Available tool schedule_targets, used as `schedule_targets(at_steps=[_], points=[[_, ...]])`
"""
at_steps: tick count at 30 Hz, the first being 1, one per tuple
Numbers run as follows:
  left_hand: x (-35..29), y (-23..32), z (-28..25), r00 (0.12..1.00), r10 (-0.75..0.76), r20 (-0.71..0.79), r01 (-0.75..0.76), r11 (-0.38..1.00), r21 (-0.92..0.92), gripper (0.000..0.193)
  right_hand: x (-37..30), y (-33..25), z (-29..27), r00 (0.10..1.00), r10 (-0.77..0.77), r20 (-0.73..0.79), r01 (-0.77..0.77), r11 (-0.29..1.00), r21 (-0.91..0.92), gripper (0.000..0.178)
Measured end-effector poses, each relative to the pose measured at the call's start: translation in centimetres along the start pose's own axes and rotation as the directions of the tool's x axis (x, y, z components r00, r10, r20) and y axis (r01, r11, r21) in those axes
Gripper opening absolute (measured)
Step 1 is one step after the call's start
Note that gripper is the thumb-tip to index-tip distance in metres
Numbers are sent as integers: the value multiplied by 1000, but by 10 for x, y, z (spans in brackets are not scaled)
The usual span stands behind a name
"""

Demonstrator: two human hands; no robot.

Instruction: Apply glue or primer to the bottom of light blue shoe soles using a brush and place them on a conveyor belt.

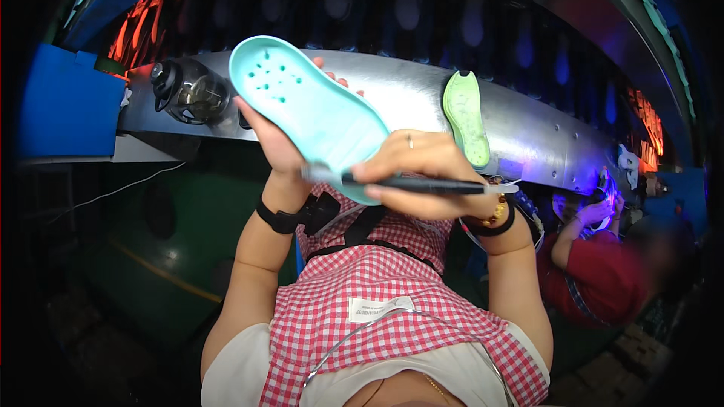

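Observation:
My left hand (271, 136) is wrapped round a turquoise shoe sole (317, 105) from beneath, its fingertips showing past the far edge. The sole is tilted toward me, and a cluster of small holes marks its far end. In my right hand (422, 158) is a slim, black-handled brush (445, 185), pinched between the fingers across the sole's near end. Motion blurs the brush's left end, at the sole's near left edge. A light green sole (467, 117) lies on the metal ledge (407, 83), beyond my right hand.
A dark-lidded clear jug (196, 94) stands on the ledge's left part, near a blue bin (68, 105). Beyond the ledge, dark soles lie in a row, with orange glow at both ends. A person in red (603, 271) works at right under violet light.

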State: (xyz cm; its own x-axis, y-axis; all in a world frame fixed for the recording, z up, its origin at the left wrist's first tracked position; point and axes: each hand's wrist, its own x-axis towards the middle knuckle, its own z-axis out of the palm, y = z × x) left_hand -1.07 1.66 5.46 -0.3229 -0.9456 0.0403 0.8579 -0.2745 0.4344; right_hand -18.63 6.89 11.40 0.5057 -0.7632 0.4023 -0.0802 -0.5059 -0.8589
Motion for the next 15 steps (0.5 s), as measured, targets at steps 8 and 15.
schedule_targets(at_steps=[8,15], points=[[1,20,10,979,169,-112,-154,980,126,86,-13,8,-18,991,42,128,-57,992,114,23],[-5,29,29,991,71,-111,-80,994,-80,75,-22,28,-9,937,342,-62,-203,684,701,18]])
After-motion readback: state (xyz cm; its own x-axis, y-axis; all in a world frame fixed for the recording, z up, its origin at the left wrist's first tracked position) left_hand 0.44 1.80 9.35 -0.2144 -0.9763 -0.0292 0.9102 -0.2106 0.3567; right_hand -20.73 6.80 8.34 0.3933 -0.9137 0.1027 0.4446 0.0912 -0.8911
